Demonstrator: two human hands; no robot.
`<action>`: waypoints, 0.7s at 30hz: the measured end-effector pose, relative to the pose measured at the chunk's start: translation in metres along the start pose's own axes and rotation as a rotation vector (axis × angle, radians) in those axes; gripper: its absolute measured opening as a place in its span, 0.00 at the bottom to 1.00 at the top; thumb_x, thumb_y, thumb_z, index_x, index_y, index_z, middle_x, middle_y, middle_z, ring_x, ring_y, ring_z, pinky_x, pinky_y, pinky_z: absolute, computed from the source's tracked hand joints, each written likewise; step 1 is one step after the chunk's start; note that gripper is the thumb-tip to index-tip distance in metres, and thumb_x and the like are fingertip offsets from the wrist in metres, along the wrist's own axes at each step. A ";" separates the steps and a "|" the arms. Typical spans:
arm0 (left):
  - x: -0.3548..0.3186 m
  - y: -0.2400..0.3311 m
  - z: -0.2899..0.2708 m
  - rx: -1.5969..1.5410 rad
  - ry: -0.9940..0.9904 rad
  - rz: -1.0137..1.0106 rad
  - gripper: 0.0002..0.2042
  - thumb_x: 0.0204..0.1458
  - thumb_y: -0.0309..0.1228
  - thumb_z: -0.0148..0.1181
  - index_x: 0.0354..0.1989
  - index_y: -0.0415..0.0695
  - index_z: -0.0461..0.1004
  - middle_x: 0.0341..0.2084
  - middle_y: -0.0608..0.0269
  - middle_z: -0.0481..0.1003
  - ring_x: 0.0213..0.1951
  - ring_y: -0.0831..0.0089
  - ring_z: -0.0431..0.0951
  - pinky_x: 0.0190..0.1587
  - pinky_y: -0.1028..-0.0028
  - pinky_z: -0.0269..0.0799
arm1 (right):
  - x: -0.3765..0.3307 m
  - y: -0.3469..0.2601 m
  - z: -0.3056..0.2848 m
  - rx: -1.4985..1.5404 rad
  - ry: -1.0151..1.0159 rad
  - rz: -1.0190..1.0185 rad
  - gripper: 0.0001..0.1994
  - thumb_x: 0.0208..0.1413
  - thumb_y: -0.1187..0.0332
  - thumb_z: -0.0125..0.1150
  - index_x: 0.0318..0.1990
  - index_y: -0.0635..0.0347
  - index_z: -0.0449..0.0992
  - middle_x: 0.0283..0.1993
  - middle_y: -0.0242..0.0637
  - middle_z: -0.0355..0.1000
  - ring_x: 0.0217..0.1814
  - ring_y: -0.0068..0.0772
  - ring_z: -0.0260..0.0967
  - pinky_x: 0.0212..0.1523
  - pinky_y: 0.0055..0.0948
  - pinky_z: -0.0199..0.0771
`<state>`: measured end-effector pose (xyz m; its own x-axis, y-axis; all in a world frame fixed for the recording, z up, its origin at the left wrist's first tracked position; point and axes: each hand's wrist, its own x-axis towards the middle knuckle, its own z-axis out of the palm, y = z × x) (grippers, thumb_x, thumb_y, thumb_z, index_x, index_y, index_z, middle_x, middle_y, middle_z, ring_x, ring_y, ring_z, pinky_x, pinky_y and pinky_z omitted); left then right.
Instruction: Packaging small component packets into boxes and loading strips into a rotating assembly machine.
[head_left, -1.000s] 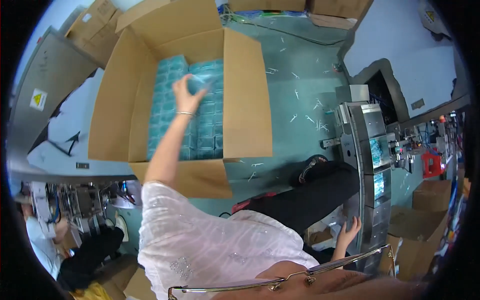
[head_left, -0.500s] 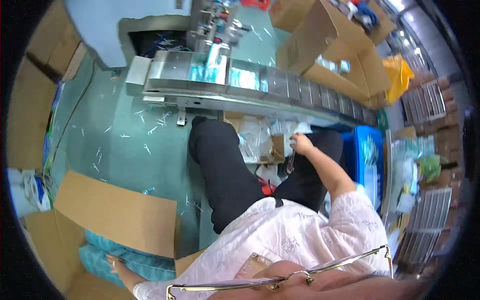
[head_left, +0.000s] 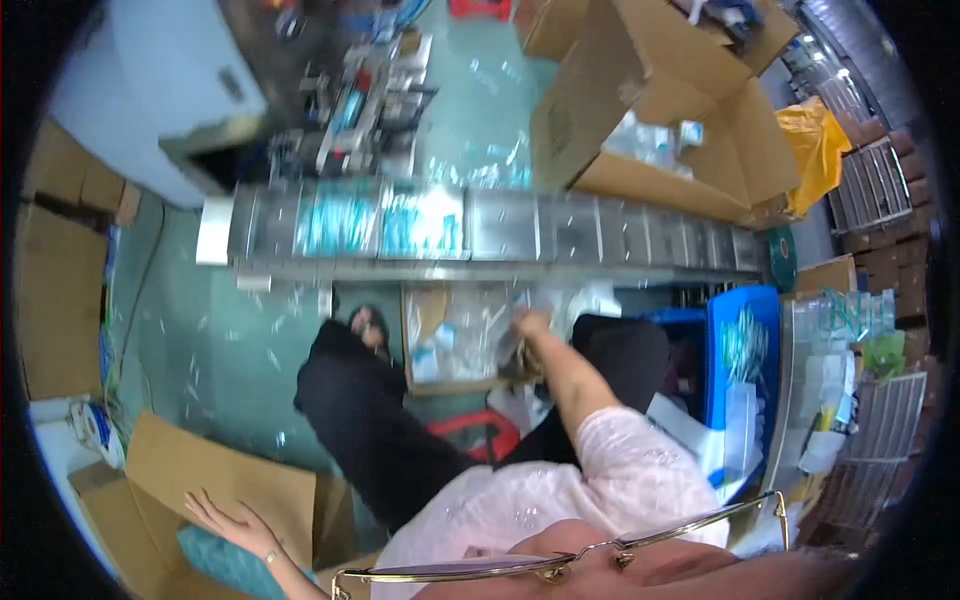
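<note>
Down at the lower left, my left hand (head_left: 232, 522) lies flat with the fingers spread on the inner flap of the big brown cardboard carton (head_left: 225, 480); it grasps nothing. Just beneath the hand, inside that carton, I see a teal layer of small packets (head_left: 215, 560), close to the wrist.

Across my lap, my right hand (head_left: 528, 325) reaches forward into the shallow brown cardboard tray lined with crinkled clear plastic (head_left: 462, 340), which sits on the floor between my knees, just below the conveyor. The fingers are down among the clear wrapping; motion blur keeps me from telling whether they are clenched on anything.

Beyond the tray runs the long grey metal conveyor (head_left: 600, 235), left to right, with bundles of teal packets (head_left: 385, 220) lying on its left stretch. Behind it, an open brown carton with clear-wrapped goods (head_left: 650, 110) stands next to a yellow plastic bag (head_left: 815, 145). To my right a blue plastic bin (head_left: 745, 350) holds thin teal items and white sheets. My black trousers (head_left: 370, 420) and pale pink sleeve (head_left: 620, 470) fill the middle, and the rim of my glasses (head_left: 560, 565) crosses the bottom edge.
</note>
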<state>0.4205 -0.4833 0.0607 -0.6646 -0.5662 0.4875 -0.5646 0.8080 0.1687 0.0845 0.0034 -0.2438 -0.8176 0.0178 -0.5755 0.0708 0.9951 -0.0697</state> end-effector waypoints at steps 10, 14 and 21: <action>0.019 0.245 0.046 -0.981 -0.623 0.216 0.27 0.42 0.19 0.51 0.55 0.37 0.55 0.48 0.47 0.65 0.50 0.55 0.66 0.54 0.64 0.58 | -0.112 -0.071 -0.030 1.150 0.007 -0.244 0.17 0.49 0.63 0.48 0.49 0.45 0.68 0.52 0.42 0.63 0.36 0.44 0.68 0.32 0.31 0.68; 0.021 0.264 0.081 -1.834 -1.226 -0.341 0.42 0.45 0.37 0.60 0.63 0.46 0.36 0.49 0.50 0.64 0.51 0.63 0.65 0.53 0.67 0.59 | -0.227 -0.114 -0.126 2.133 -0.806 -0.514 0.26 0.54 0.63 0.42 0.61 0.50 0.47 0.52 0.38 0.62 0.41 0.42 0.68 0.31 0.29 0.67; 0.010 0.201 0.069 -2.267 -0.944 -0.692 0.34 0.46 0.40 0.57 0.60 0.43 0.49 0.51 0.57 0.63 0.50 0.61 0.66 0.56 0.61 0.58 | -0.175 -0.195 -0.169 1.100 -0.093 -0.821 0.21 0.57 0.55 0.41 0.51 0.60 0.65 0.56 0.41 0.60 0.53 0.40 0.61 0.51 0.34 0.61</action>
<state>0.2660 -0.3376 0.0403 -0.9798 -0.0893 -0.1787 -0.0206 -0.8445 0.5352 0.1171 -0.1768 0.0084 -0.8065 -0.5818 -0.1052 0.0376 0.1270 -0.9912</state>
